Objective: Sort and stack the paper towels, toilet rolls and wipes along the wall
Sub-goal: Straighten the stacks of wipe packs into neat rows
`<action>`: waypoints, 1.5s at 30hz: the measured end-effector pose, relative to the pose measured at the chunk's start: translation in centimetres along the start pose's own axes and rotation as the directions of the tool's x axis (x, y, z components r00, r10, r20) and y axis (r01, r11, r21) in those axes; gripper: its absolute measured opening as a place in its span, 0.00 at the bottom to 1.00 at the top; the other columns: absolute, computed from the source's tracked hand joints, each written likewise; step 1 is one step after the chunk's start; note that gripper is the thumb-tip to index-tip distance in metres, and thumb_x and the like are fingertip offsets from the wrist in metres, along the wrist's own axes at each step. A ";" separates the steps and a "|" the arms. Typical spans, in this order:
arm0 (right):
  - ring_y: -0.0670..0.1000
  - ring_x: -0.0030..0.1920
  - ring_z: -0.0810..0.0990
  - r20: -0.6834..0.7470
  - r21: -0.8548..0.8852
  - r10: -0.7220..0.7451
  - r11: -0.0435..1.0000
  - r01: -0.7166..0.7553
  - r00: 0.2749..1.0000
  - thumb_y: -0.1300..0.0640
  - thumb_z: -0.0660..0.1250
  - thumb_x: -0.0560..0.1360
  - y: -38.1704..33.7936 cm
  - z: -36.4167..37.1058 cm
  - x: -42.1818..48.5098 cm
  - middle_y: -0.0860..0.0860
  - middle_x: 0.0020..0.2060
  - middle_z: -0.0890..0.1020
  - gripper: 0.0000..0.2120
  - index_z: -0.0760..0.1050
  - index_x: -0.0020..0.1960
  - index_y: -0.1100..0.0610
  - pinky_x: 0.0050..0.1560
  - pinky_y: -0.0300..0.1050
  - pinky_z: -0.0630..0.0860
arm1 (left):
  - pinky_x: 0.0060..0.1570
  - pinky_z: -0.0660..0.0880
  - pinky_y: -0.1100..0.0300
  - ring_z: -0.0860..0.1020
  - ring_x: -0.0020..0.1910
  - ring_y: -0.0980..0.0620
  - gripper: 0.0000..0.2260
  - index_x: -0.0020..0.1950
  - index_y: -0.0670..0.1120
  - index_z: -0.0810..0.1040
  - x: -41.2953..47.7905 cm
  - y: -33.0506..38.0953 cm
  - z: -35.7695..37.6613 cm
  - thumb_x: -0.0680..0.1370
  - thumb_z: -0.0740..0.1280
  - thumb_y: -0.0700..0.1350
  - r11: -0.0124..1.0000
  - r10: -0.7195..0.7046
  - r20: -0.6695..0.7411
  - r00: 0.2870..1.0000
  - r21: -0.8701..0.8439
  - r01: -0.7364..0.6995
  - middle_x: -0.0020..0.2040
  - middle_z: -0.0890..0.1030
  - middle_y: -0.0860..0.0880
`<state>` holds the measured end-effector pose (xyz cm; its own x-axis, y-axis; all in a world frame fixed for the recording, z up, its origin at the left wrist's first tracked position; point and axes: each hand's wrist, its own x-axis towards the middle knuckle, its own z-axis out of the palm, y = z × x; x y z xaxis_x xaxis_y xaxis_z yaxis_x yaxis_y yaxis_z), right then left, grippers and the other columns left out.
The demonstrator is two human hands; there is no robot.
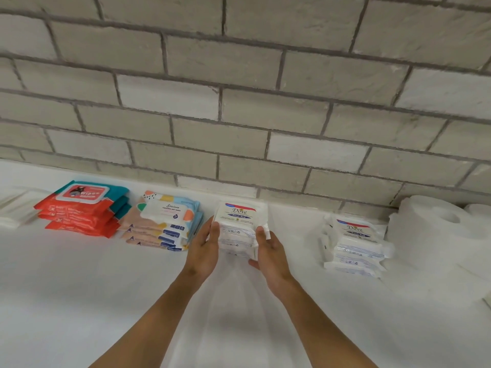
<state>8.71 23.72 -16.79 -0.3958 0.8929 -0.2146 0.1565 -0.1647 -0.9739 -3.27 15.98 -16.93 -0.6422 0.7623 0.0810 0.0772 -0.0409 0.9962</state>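
Observation:
A stack of white Dove wipe packs (pixel 239 224) stands near the wall at the centre. My left hand (pixel 204 248) presses its left side and my right hand (pixel 269 253) its right side, so both hands grip the stack. A second stack of white Dove packs (pixel 354 245) sits to the right. Left of centre lies a stack of colourful wet wipe packs (pixel 164 224). Further left is a stack of red and teal wipe packs (pixel 82 208). White paper towel rolls (pixel 438 235) stand at the far right.
Everything rests on a white surface (pixel 106 301) that meets a grey brick wall (pixel 239 102). A low pile of white folded paper (pixel 16 208) lies at the far left edge. Another white roll (pixel 478 211) shows behind the right rolls.

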 end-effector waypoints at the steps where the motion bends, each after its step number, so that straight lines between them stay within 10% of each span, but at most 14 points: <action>1: 0.46 0.48 0.80 -0.005 0.007 -0.001 1.000 0.001 1.000 0.41 0.56 0.80 0.1 0.1 -0.1 0.48 0.55 0.81 0.18 0.72 0.65 0.47 0.50 0.48 0.82 | 0.40 0.78 0.72 0.77 0.52 0.60 0.12 0.65 0.58 0.70 0.1 -0.1 -0.2 0.84 0.54 0.48 1.000 -0.001 0.014 1.000 0.003 0.001 0.60 0.76 0.57; 11: 0.46 0.52 0.80 -0.052 0.029 -0.023 0.999 0.025 0.998 0.42 0.56 0.81 0.2 0.9 -1.0 0.47 0.57 0.80 0.16 0.69 0.65 0.46 0.54 0.48 0.80 | 0.44 0.77 0.71 0.75 0.57 0.61 0.14 0.68 0.57 0.68 -0.1 -0.3 -1.3 0.83 0.57 0.48 0.998 -0.009 0.093 0.996 0.066 0.003 0.61 0.74 0.62; 17: 0.53 0.68 0.72 -0.133 -0.008 -0.024 1.000 0.024 0.991 0.39 0.60 0.78 0.9 0.8 -3.0 0.50 0.69 0.72 0.23 0.65 0.70 0.45 0.68 0.57 0.71 | 0.68 0.68 0.50 0.63 0.75 0.46 0.25 0.78 0.52 0.58 -1.5 0.3 -3.1 0.82 0.59 0.51 0.967 -0.143 0.046 0.989 0.220 0.130 0.77 0.63 0.51; 23: 0.53 0.60 0.77 -0.282 0.019 -0.060 0.998 0.068 0.958 0.47 0.64 0.79 2.1 -1.3 -6.7 0.48 0.62 0.75 0.06 0.73 0.56 0.41 0.64 0.58 0.74 | 0.55 0.74 0.54 0.75 0.59 0.45 0.11 0.62 0.51 0.74 -4.6 0.4 -5.1 0.80 0.65 0.43 0.982 -0.186 -0.102 0.977 -0.047 0.182 0.64 0.74 0.47; 30: 0.53 0.53 0.80 -0.394 0.070 -0.042 0.995 0.076 0.918 0.55 0.64 0.80 2.5 -5.1 -11.0 0.45 0.52 0.79 0.05 0.77 0.51 0.46 0.60 0.56 0.77 | 0.48 0.78 0.50 0.81 0.46 0.45 0.07 0.47 0.46 0.81 -7.3 1.8 -5.3 0.81 0.63 0.40 0.981 -0.189 0.007 0.982 0.046 0.188 0.46 0.84 0.46; 45: 0.53 0.48 0.78 -0.521 0.085 0.022 0.996 0.026 0.854 0.54 0.64 0.78 2.5 -15.3 -11.6 0.50 0.52 0.80 0.04 0.75 0.50 0.46 0.58 0.54 0.75 | 0.48 0.75 0.56 0.81 0.46 0.50 0.09 0.48 0.51 0.81 -9.4 5.1 6.4 0.80 0.62 0.40 0.988 -0.133 0.304 0.943 0.113 0.102 0.50 0.83 0.50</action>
<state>27.57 19.38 -15.55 0.1367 0.9767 -0.1657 0.0684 -0.1761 -0.9820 8.08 12.73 -12.86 -0.3838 0.9211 -0.0655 0.0970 0.1108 0.9891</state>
